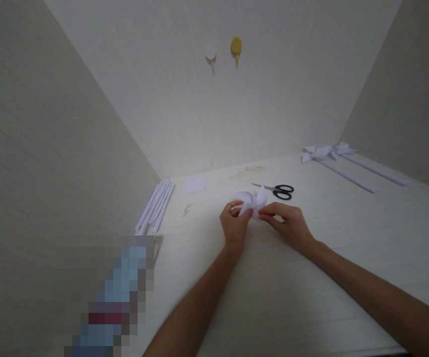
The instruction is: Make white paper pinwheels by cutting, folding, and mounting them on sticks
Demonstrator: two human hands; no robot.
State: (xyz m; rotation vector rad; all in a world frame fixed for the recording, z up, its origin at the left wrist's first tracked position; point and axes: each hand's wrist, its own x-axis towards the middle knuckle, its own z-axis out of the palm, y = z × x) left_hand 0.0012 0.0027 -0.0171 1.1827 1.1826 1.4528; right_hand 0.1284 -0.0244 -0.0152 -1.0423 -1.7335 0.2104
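Both my hands meet over the middle of the white table [311, 297]. My left hand [234, 225] and my right hand [288, 223] pinch a small white folded paper piece [250, 199] with looped petals, held just above the tabletop. The fingertips of the two hands nearly touch under the paper. Black-handled scissors [277, 190] lie on the table just behind the paper, blades pointing left.
A bundle of white paper strips [156, 206] lies along the left wall. A small white paper square [195, 184] sits behind it. Finished white paper bows with long tails [333, 156] lie at the back right. Two hooks [223, 49] hang on the back wall. A blurred patch covers the lower left.
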